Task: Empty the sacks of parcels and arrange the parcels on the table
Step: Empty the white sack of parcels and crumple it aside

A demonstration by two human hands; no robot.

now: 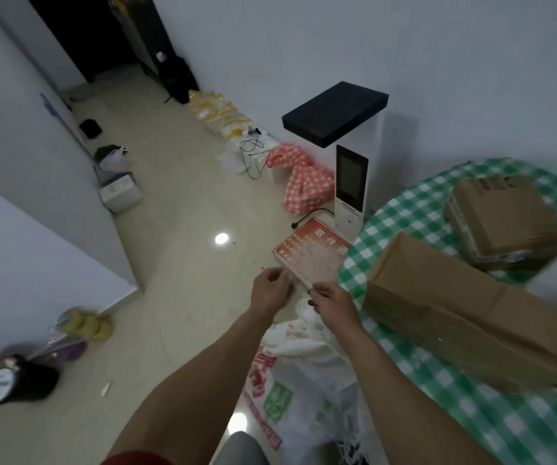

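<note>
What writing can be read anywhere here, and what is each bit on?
"取件", third character partly hidden: red board on the floor.
White sack: red and green print, too creased to read.
Far cardboard box: dark print, blurred.
White machine: small print under its screen, unreadable.

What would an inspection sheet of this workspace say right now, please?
Surface: table in green checked cloth, partly covered by parcels.
Job's things: long brown parcel and cardboard box on the table; white sack on the floor beside it.
Clutter: red board, pink checked cloth and yellow bags on the floor.
Hands: left hand and right hand, fingers curled, over the sack's mouth; grip unclear.
Cables: black cable looped on the floor.
Surroundings: white kiosk with screen, dark doorway.
</note>
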